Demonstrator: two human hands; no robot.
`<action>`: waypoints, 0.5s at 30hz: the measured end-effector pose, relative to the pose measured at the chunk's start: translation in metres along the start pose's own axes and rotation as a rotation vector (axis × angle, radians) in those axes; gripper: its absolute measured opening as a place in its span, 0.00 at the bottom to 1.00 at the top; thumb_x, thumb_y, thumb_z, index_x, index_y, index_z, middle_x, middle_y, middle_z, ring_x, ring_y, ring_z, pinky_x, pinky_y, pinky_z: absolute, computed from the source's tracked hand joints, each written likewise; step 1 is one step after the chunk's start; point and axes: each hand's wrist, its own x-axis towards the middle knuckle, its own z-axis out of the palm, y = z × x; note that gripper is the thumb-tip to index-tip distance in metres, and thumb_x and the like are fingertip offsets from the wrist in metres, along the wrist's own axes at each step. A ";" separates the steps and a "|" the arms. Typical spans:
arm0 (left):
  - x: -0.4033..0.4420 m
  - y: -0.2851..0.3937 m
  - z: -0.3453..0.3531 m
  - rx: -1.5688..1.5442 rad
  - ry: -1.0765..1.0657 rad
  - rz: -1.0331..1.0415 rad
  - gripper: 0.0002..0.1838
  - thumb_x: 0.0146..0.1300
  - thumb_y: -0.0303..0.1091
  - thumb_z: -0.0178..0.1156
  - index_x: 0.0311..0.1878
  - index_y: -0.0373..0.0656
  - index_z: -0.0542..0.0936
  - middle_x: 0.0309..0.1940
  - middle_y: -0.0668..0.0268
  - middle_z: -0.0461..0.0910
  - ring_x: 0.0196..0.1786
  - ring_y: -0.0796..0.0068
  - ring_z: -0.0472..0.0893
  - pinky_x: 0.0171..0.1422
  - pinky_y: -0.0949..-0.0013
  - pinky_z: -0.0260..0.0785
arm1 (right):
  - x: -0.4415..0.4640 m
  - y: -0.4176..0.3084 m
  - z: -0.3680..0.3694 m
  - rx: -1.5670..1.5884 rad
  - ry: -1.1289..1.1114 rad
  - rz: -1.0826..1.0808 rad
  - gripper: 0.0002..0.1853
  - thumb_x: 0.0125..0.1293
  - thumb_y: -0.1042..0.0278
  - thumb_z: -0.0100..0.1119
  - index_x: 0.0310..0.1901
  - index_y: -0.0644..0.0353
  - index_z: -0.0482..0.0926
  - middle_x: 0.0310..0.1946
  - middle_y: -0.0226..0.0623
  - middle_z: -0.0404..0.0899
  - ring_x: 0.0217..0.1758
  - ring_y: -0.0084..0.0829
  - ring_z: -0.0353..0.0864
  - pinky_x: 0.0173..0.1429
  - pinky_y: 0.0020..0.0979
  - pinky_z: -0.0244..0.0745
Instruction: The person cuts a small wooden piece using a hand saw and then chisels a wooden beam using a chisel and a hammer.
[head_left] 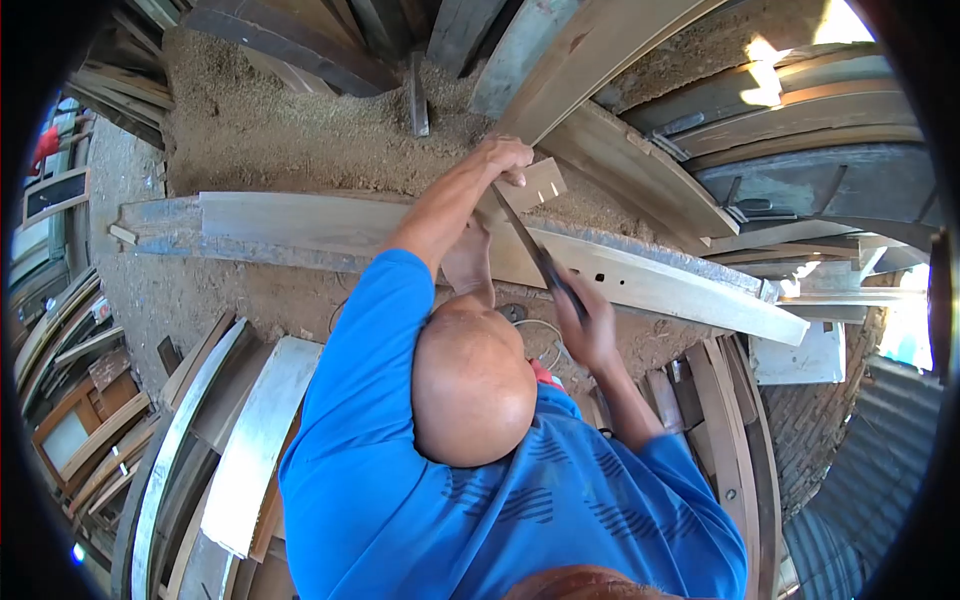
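Your right hand is blurred and hides part of the saw; the corrugated sheet is cut off rightward; a red item far left is too small to identify.

Corrugated sheet and scattered sawdust

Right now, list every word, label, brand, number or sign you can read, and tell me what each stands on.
None: no readable text anywhere in view.
The blue shirt carries only dark stripes, no letters.
The plank shows dark holes, no legible lettering.
Any marks on the saw or the stacked boards at far left are too small or blurred to read.
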 end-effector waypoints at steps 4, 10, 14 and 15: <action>0.032 -0.034 0.026 -0.102 0.123 0.137 0.28 0.50 0.50 0.78 0.54 0.49 0.87 0.47 0.57 0.89 0.56 0.51 0.85 0.59 0.51 0.78 | -0.085 0.016 -0.035 -0.056 0.018 0.035 0.21 0.72 0.75 0.58 0.66 0.66 0.78 0.46 0.54 0.86 0.46 0.41 0.89 0.53 0.38 0.81; 0.058 -0.037 0.051 0.021 0.182 0.148 0.29 0.49 0.51 0.77 0.54 0.50 0.87 0.49 0.61 0.89 0.56 0.51 0.85 0.60 0.52 0.78 | 0.151 0.034 0.088 -0.009 0.079 -0.116 0.15 0.73 0.71 0.59 0.57 0.66 0.81 0.43 0.54 0.85 0.45 0.50 0.86 0.52 0.38 0.79; 0.019 -0.016 0.009 0.038 0.048 -0.012 0.31 0.49 0.52 0.77 0.58 0.53 0.87 0.53 0.62 0.88 0.58 0.53 0.85 0.61 0.53 0.78 | 0.105 0.025 0.058 -0.012 0.075 -0.130 0.15 0.73 0.71 0.59 0.58 0.66 0.80 0.43 0.54 0.85 0.45 0.51 0.85 0.53 0.39 0.78; 0.018 -0.019 0.015 0.040 0.064 0.019 0.32 0.49 0.52 0.77 0.59 0.54 0.86 0.53 0.62 0.88 0.59 0.53 0.85 0.61 0.54 0.78 | 0.059 0.019 0.037 0.005 0.102 -0.164 0.17 0.73 0.72 0.59 0.60 0.66 0.80 0.45 0.53 0.84 0.46 0.50 0.86 0.53 0.39 0.78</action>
